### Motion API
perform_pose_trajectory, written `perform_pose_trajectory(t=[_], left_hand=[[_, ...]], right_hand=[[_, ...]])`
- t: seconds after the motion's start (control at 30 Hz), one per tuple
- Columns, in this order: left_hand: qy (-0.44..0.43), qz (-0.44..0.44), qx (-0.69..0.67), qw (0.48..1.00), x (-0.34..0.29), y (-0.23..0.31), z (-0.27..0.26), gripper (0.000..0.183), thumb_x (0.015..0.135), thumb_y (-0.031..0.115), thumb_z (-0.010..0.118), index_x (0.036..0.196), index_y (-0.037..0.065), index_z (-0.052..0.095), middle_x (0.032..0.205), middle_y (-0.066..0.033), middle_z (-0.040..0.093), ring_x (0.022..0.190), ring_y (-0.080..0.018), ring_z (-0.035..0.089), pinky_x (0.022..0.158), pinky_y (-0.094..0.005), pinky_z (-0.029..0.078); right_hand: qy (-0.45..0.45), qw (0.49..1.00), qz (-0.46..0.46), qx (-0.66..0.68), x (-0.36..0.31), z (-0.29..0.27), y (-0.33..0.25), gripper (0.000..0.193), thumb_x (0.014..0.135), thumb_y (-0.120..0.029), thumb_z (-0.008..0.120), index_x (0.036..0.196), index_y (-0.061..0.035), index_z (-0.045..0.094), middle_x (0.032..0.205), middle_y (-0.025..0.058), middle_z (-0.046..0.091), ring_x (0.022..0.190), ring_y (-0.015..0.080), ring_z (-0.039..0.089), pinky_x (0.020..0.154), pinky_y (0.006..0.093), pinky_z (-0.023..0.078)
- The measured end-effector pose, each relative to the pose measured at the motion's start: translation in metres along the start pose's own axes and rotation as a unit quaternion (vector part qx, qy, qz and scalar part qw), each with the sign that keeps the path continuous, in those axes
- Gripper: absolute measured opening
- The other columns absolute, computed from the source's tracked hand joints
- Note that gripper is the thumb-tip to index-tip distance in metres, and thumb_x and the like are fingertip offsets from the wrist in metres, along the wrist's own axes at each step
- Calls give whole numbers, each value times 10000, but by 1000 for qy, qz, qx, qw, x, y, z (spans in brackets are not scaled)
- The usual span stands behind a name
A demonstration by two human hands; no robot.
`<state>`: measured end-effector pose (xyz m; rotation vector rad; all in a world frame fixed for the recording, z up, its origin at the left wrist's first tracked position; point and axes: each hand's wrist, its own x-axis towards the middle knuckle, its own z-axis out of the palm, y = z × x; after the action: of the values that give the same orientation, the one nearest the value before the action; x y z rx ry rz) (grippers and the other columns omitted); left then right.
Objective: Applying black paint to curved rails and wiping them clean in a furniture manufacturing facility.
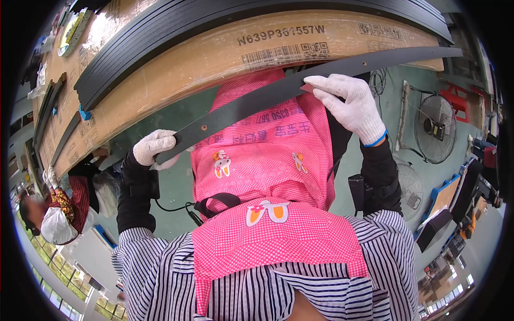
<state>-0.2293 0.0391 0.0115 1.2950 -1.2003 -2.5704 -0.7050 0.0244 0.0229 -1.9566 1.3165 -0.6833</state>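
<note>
Both hands grip one long dark strip (pixel 278 93) that runs slantwise across the view. Left hand (pixel 154 148), in a white knit glove, is closed around the strip's lower end, fingers wrapped over its edge so the end cannot swing. Right hand (pixel 350 104), gloved the same with a blue cuff, pinches the strip further up between thumb and fingers, at about its middle, with something small and pinkish at the fingertips that I cannot make out. Holding it at two well-separated points seems meant to keep the thin, flexible piece level and steady; a small hole shows in the strip just beyond the left grip.

Past the right grip, the strip carries on toward the far right, ending over the edge of the counter (pixel 176 69). That counter lies just above both grips, a long brown board surface with printed marks, and on it, well above the left grip, sits a stack of black strips (pixel 160 37) of the same kind. Below the grips hangs a pink checked apron (pixel 267 176) over a striped shirt. Off to the right of the right grip, on the green floor, stand two fans (pixel 436 128). Far left of the left grip another person (pixel 59 214) in a red patterned top is nearby.
</note>
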Motion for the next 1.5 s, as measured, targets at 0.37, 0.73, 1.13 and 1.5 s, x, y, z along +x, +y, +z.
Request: perform_pose_trajectory(t=[0.37,0.73,1.13,1.5], left_hand=[[3,0,9,1000,1,-3,-3,606,991,549,616,1201,-11,713,557,-16,539,406,-93,434,412,-276,312],[1,6,-2,1000,1,-1,-3,629,990,564,618,1189,-24,716,557,-14,552,406,-90,437,409,-274,310],[-7,27,2,1000,4,9,-6,594,997,528,614,1199,-22,704,578,-18,568,446,-106,477,459,-270,358],[207,390,516,734,21,-28,-4,370,948,172,705,1280,16,659,1094,-129,733,884,-339,720,796,-365,561]], right_hand=[[-28,1000,-4,3,1,-5,0,236,918,-92,732,1146,-106,792,880,97,738,790,236,718,730,322,570],[-62,998,-23,-20,1,-4,3,257,907,-103,741,1160,-117,791,863,91,725,761,239,695,723,320,565],[143,988,55,-25,-17,58,-40,251,932,-89,751,1181,-96,776,870,99,732,739,211,719,672,298,557],[204,977,68,-4,-11,79,-48,264,930,-117,763,1193,-103,773,906,119,738,753,249,725,704,305,559]])
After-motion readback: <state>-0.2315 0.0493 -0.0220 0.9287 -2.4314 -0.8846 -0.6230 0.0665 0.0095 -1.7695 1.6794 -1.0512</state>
